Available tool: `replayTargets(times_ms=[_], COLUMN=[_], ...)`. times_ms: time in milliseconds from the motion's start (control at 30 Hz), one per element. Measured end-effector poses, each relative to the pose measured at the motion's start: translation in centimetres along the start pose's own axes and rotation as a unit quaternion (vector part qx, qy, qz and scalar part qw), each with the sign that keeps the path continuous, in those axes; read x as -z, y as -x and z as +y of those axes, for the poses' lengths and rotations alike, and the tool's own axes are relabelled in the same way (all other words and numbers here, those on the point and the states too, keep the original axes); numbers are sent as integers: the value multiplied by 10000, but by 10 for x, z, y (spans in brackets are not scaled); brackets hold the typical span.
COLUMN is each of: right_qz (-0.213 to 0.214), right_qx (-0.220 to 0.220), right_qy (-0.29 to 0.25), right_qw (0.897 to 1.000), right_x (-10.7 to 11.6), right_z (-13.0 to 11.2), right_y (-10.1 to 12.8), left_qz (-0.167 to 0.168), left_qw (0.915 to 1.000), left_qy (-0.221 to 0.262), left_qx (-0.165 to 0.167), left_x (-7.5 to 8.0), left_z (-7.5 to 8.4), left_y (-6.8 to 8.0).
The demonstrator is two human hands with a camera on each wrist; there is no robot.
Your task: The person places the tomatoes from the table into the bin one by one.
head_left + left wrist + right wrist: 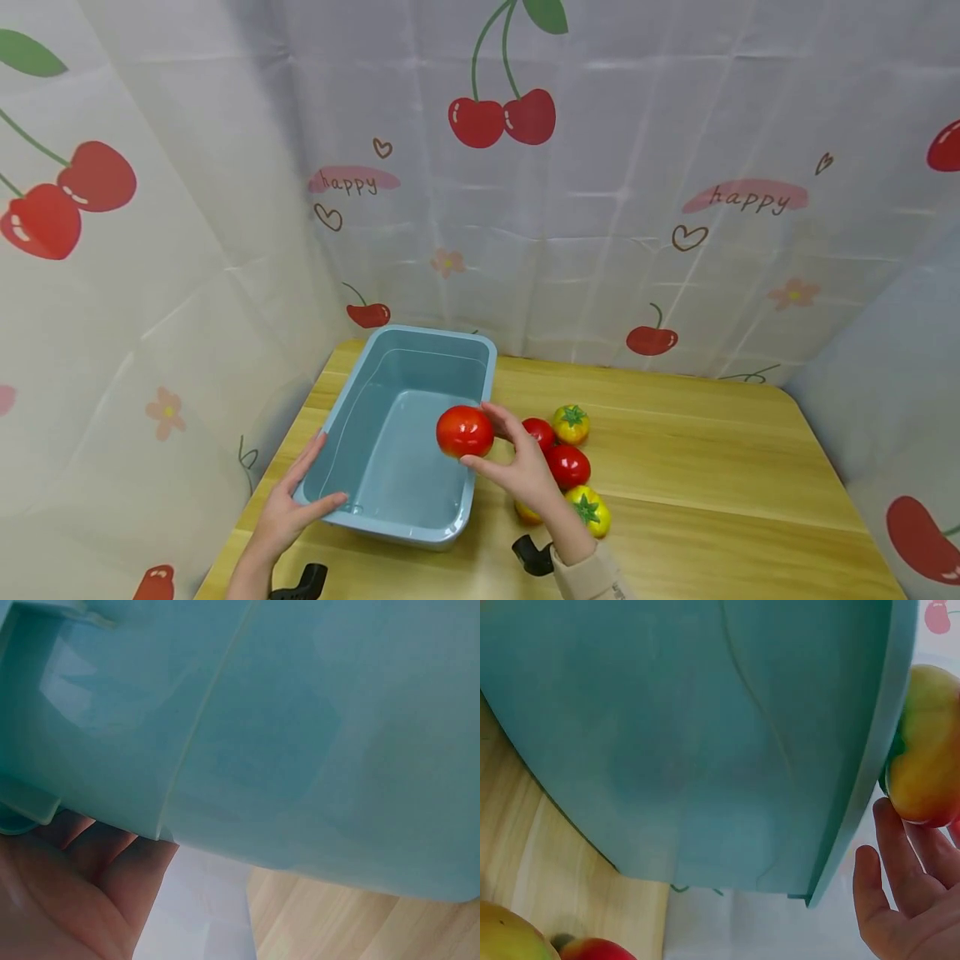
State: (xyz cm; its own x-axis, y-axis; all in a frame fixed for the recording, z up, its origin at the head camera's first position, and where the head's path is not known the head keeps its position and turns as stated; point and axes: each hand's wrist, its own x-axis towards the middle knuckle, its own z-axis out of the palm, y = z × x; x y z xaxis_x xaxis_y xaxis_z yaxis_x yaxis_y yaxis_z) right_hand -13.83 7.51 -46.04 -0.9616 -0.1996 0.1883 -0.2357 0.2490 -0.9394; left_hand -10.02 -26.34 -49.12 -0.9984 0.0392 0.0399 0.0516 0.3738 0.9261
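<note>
A light blue plastic bin (411,368) stands at the left of the table. My left hand (285,508) grips its near-left corner, thumb over the rim and fingers along the outside; in the left wrist view, fingertips (142,877) press against the bin's outer wall (285,750). Between thumb and fingers, my right hand (525,467) holds a shiny red tomato (465,431) above the bin's right side. Seen in the right wrist view, that tomato (930,750) shows a yellow-orange underside with green on it, just past the bin's rim (881,742).
Right of the bin lie red tomatoes (567,467) and yellow ones with green star-shaped tops (572,425), partly hidden by my right forearm. Bare wooden table (712,467) extends rightward. Cherry-print curtains (585,233) enclose the back and sides.
</note>
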Motion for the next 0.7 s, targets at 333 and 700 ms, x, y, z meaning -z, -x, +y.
replayTargets(times_ms=[333,700], right_qz=[-119,-112], right_qx=[9,441], right_qy=[-66,-20], right_qw=[9999,9990], right_x=[-8,-7], right_z=[5,9], right_y=[1,3], left_qz=[18,34], left_qw=[10000,9997], left_qy=[70,205], left_qx=[-19,-128], left_x=[-1,-1], left_z=[-1,-4], left_y=[0,-2])
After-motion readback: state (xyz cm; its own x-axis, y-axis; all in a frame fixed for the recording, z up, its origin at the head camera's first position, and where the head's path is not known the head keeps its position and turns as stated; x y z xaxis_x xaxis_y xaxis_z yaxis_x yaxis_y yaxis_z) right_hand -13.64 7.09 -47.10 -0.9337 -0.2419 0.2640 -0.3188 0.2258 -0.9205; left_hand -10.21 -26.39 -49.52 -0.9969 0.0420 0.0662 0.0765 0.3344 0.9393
